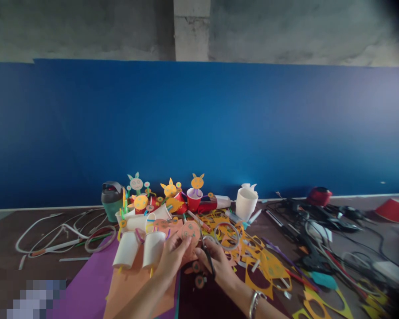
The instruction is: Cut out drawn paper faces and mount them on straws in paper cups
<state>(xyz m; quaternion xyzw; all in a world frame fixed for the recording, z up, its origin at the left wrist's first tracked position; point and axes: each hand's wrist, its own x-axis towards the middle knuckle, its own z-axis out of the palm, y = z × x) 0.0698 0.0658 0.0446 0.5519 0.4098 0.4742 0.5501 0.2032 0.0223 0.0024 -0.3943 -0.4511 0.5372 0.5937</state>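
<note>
Between the fingers of my left hand is an orange paper cutout with a face drawn on it. My right hand grips a pair of dark-handled scissors; the blades meet the cutout's right edge, and their tips are hard to make out. Just below my hands lie small round paper pieces with marks on them. Left of my left hand, two white paper cups rest on orange paper.
Behind stand paper animal faces on red cups. Orange paper scraps cover the table on the right, near a white cup and a tape roll. A black glue gun and cables lie farther right. A green-grey container stands left.
</note>
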